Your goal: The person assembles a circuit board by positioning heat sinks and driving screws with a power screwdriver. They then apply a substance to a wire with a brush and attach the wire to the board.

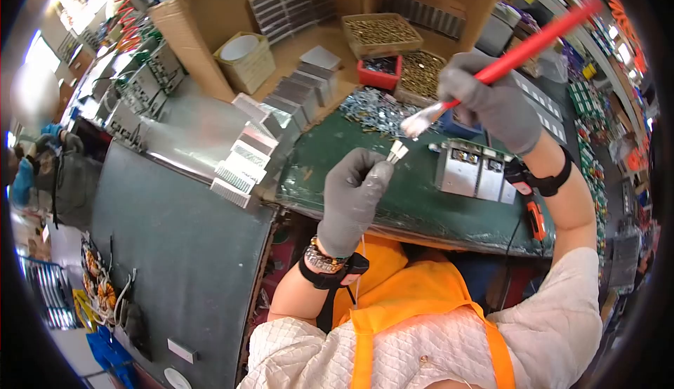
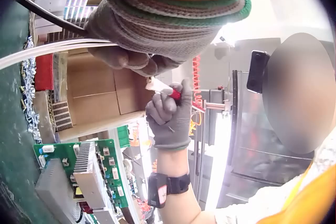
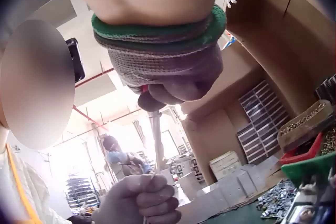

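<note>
Raised over the green-topped bench, my gloved right hand (image 1: 491, 97) grips a brush with a long red handle (image 1: 537, 43). Its whitish bristle end (image 1: 420, 122) points down toward my left hand. My gloved left hand (image 1: 353, 196) pinches small white block-like pieces (image 1: 397, 152), their tips standing up just below the bristles. Thin white wires (image 2: 58, 49) run from the left hand in its wrist view. Below the right hand lies a circuit board with metal heat sinks (image 1: 477, 171). In the right wrist view the bristles (image 3: 157, 140) hang just above the left fist (image 3: 139, 200).
Loose metal parts (image 1: 368, 111) are heaped behind the hands. Beyond stand a red bin (image 1: 380, 73) and boxes of brass-coloured screws (image 1: 382, 31). Metal plates (image 1: 246, 154) stand in a row at the left. An orange-red tool (image 1: 536, 219) lies near the bench's right front edge.
</note>
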`<state>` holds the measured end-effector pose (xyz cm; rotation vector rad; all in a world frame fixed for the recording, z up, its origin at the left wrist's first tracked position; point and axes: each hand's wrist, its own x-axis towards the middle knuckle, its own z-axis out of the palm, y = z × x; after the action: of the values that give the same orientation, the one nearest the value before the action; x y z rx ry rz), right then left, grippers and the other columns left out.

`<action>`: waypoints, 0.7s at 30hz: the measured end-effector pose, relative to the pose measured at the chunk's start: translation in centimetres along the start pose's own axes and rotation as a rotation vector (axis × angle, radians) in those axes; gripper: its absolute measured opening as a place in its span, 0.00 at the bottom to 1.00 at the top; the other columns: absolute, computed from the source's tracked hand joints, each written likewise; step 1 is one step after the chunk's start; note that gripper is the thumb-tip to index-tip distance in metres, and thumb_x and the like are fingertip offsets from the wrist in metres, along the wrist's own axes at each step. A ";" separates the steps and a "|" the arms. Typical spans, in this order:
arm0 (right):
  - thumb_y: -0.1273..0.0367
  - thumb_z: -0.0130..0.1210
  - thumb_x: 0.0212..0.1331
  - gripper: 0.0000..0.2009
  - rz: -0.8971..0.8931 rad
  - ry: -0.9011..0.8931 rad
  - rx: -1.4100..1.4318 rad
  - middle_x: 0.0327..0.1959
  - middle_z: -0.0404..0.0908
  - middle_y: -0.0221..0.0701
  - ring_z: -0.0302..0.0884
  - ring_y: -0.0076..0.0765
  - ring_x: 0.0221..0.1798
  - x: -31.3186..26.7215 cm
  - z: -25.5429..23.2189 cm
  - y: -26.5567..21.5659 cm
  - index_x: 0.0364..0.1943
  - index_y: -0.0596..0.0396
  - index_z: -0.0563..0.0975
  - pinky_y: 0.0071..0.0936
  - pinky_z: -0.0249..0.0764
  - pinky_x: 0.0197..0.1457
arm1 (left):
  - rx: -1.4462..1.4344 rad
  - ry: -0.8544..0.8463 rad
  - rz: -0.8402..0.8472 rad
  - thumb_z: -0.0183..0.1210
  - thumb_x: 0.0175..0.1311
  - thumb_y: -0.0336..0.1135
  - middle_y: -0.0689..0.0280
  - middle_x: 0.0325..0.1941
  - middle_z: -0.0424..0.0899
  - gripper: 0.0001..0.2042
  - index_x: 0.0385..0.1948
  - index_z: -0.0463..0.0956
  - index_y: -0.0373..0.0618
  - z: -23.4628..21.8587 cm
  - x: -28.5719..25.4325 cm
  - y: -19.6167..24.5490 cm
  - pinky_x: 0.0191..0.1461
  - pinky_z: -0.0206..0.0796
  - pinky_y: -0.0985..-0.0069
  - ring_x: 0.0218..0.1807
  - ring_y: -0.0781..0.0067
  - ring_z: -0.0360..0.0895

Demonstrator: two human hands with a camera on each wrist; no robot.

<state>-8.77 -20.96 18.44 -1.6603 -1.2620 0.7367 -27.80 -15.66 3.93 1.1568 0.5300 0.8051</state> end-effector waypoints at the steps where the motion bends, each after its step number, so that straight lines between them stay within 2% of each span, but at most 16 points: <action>1: 0.56 0.56 0.62 0.16 -0.021 -0.022 0.005 0.20 0.75 0.23 0.67 0.15 0.19 0.4 -0.7 0.5 0.30 0.55 0.80 0.17 0.62 0.22 | 0.003 0.020 -0.017 0.58 0.65 0.34 0.73 0.26 0.73 0.08 0.33 0.75 0.38 -0.3 0.2 -0.4 0.34 0.58 0.84 0.28 0.86 0.65; 2: 0.55 0.56 0.62 0.15 -0.085 0.031 0.002 0.21 0.75 0.23 0.67 0.15 0.19 1.1 -1.7 1.2 0.33 0.54 0.80 0.16 0.63 0.22 | 0.006 0.026 0.009 0.57 0.66 0.32 0.74 0.25 0.73 0.06 0.33 0.76 0.38 -0.8 0.6 -1.4 0.34 0.58 0.85 0.29 0.87 0.65; 3: 0.55 0.56 0.62 0.15 -0.148 0.087 0.003 0.21 0.75 0.23 0.67 0.15 0.20 1.9 -1.9 1.6 0.35 0.53 0.79 0.16 0.63 0.22 | 0.059 0.046 -0.055 0.58 0.67 0.33 0.74 0.26 0.73 0.07 0.33 0.76 0.39 -1.3 0.9 -1.8 0.34 0.58 0.85 0.29 0.87 0.65; 4: 0.57 0.54 0.64 0.13 -0.192 0.092 0.096 0.21 0.76 0.23 0.68 0.15 0.21 2.4 -1.0 1.5 0.40 0.50 0.77 0.14 0.65 0.25 | 0.064 0.048 -0.045 0.58 0.67 0.33 0.75 0.26 0.73 0.07 0.33 0.76 0.39 -1.9 1.2 -3.3 0.34 0.59 0.85 0.29 0.87 0.65; 5: 0.57 0.54 0.64 0.13 -0.221 0.079 0.103 0.21 0.76 0.23 0.68 0.15 0.21 2.8 -0.7 0.8 0.40 0.50 0.77 0.14 0.65 0.25 | 0.070 0.046 -0.030 0.58 0.67 0.33 0.75 0.26 0.73 0.07 0.33 0.76 0.39 -2.5 1.5 -4.8 0.34 0.59 0.85 0.30 0.87 0.65; 7: 0.60 0.51 0.67 0.11 -0.007 -0.185 0.075 0.24 0.78 0.22 0.70 0.14 0.24 3.5 -0.8 -0.7 0.45 0.49 0.76 0.13 0.67 0.28 | 0.140 0.034 -0.012 0.56 0.68 0.32 0.76 0.26 0.72 0.06 0.34 0.76 0.38 -2.8 1.5 -6.7 0.35 0.61 0.83 0.30 0.86 0.65; 8: 0.63 0.49 0.68 0.11 -0.054 -0.191 0.031 0.29 0.78 0.24 0.70 0.13 0.29 4.9 -1.0 0.2 0.49 0.50 0.75 0.13 0.67 0.32 | 0.131 0.024 -0.002 0.56 0.67 0.32 0.74 0.26 0.74 0.06 0.34 0.77 0.38 -2.6 1.4 -7.5 0.35 0.63 0.81 0.30 0.85 0.66; 9: 0.63 0.49 0.68 0.11 -0.064 -0.206 0.032 0.29 0.78 0.24 0.70 0.13 0.29 6.8 -0.5 0.6 0.49 0.50 0.75 0.13 0.67 0.32 | 0.270 0.029 0.066 0.58 0.66 0.32 0.68 0.26 0.77 0.06 0.35 0.78 0.40 -2.5 1.3 -7.9 0.34 0.65 0.78 0.28 0.80 0.70; 11: 0.67 0.48 0.68 0.14 -0.522 -0.066 -0.189 0.33 0.77 0.26 0.70 0.14 0.33 10.9 0.3 0.7 0.54 0.52 0.74 0.15 0.68 0.35 | 0.465 -0.030 0.102 0.59 0.65 0.33 0.66 0.27 0.76 0.07 0.36 0.78 0.39 -2.8 1.2 -8.4 0.36 0.65 0.77 0.30 0.78 0.71; 12: 0.67 0.48 0.68 0.14 -0.536 -0.067 -0.183 0.33 0.77 0.26 0.70 0.14 0.33 12.6 0.6 0.1 0.54 0.52 0.74 0.15 0.68 0.35 | 0.453 -0.023 0.117 0.59 0.65 0.32 0.65 0.26 0.76 0.06 0.36 0.78 0.39 -2.8 1.3 -8.7 0.36 0.66 0.76 0.30 0.77 0.71; 14: 0.73 0.49 0.66 0.14 -0.394 -0.223 -0.022 0.34 0.76 0.26 0.70 0.17 0.34 15.6 1.8 -1.3 0.54 0.54 0.77 0.18 0.70 0.39 | 0.456 -0.010 0.116 0.60 0.64 0.32 0.61 0.26 0.77 0.06 0.35 0.78 0.40 -2.7 1.3 -8.4 0.34 0.67 0.72 0.28 0.70 0.73; 15: 0.73 0.49 0.66 0.14 -0.398 -0.231 -0.014 0.34 0.76 0.26 0.70 0.17 0.34 17.0 3.1 -1.7 0.54 0.54 0.77 0.18 0.70 0.39 | 0.463 -0.001 0.114 0.60 0.64 0.32 0.61 0.26 0.77 0.06 0.35 0.78 0.40 -2.7 1.2 -8.3 0.34 0.67 0.72 0.28 0.70 0.73; 17: 0.77 0.50 0.63 0.12 -0.688 -0.065 -0.143 0.35 0.78 0.27 0.74 0.22 0.36 20.2 6.4 -2.2 0.47 0.54 0.82 0.21 0.73 0.42 | 0.529 -0.020 0.181 0.62 0.62 0.33 0.57 0.26 0.78 0.06 0.33 0.78 0.41 -2.8 1.3 -8.3 0.33 0.67 0.70 0.27 0.62 0.75; 18: 0.77 0.50 0.63 0.12 -0.692 -0.065 -0.143 0.35 0.78 0.27 0.74 0.22 0.36 22.2 7.7 -1.8 0.47 0.54 0.82 0.21 0.73 0.42 | 0.529 -0.022 0.202 0.63 0.61 0.34 0.56 0.26 0.78 0.06 0.32 0.78 0.42 -2.8 1.3 -8.2 0.32 0.67 0.67 0.28 0.56 0.76; 20: 0.78 0.53 0.61 0.10 -0.753 0.022 -0.258 0.37 0.81 0.29 0.77 0.27 0.37 26.2 10.3 -0.5 0.40 0.53 0.84 0.22 0.74 0.44 | 0.538 -0.035 0.226 0.63 0.61 0.33 0.56 0.26 0.79 0.06 0.31 0.78 0.42 -2.9 1.3 -8.1 0.32 0.67 0.67 0.28 0.55 0.76; 21: 0.78 0.53 0.61 0.10 -0.751 0.019 -0.261 0.37 0.81 0.29 0.77 0.27 0.37 27.3 11.3 -0.4 0.40 0.53 0.84 0.22 0.74 0.44 | 0.545 -0.045 0.246 0.63 0.60 0.33 0.57 0.27 0.79 0.06 0.31 0.78 0.42 -3.0 1.4 -8.2 0.32 0.67 0.66 0.29 0.55 0.77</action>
<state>-10.33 8.43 15.68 -1.2206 -1.8595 0.0985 -26.86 -14.29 -4.77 1.7649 0.5958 0.8677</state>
